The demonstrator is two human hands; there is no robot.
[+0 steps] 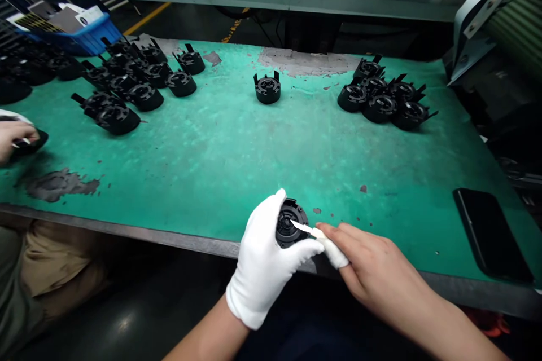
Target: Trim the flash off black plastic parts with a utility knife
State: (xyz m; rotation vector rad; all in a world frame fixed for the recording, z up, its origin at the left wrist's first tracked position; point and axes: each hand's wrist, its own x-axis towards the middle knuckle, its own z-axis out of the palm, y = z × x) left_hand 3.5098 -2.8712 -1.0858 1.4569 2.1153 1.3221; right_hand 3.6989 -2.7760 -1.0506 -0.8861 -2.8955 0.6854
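My left hand (263, 262), in a white glove, is closed around a round black plastic part (290, 224) held over the table's near edge. My bare right hand (372, 268) pinches a small white-wrapped blade (318, 235) whose tip touches the part's face. A single black part (267, 88) stands alone at the table's middle back. A cluster of similar parts (383, 98) lies at the back right, and a larger group (127, 82) at the back left.
The green table top (220, 158) is worn in grey patches. A black phone (491, 234) lies at the near right. A blue bin (80, 28) sits at the far left. Another person's hand (14, 135) holds a black part at the left edge. Machinery stands at right.
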